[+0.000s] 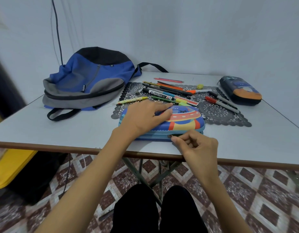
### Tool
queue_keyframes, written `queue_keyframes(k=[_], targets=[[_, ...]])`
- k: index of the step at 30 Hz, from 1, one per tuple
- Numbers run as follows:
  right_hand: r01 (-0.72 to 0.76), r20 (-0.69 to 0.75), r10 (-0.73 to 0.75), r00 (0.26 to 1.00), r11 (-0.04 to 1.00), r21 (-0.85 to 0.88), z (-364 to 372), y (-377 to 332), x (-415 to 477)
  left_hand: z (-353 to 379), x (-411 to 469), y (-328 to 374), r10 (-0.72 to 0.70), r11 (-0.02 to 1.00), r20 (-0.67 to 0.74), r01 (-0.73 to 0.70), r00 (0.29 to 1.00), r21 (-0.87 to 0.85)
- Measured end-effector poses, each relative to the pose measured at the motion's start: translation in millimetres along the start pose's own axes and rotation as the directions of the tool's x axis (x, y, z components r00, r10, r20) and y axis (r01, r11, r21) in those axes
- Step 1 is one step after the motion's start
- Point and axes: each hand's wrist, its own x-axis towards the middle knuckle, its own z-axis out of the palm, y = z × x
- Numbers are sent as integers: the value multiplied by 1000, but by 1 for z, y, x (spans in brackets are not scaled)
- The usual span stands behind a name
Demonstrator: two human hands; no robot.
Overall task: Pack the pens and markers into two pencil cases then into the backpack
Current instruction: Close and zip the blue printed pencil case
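**Zip pull pinched, UFO case at 6 o'clock**

Your left hand [145,116] lies flat on the lid of the UFO case [184,120], fingers straight and pressing down. Your right hand [195,145] pinches the zip pull [170,136] on the case's near side wall between thumb and forefinger, other fingers curled. The case sits at 6 o'clock on the worktop [44,128], its far half over the mat [217,113]. Pens and markers [170,91] lie loose on the mat at 12 o'clock. The dark case [241,91] is at 2 o'clock and the backpack [88,81] at 10 o'clock.
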Motion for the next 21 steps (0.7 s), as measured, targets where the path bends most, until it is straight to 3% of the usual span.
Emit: queue_keyframes(k=[9,21], targets=[[-108,-139,93,986,989,-100,-51,19,8,-2,-5,1,35,999,-26,-36,999,-9],[-221,-170,188,967,954,-202,-57,28,37,2,-4,-3,72,997,-23,-72,997,2]])
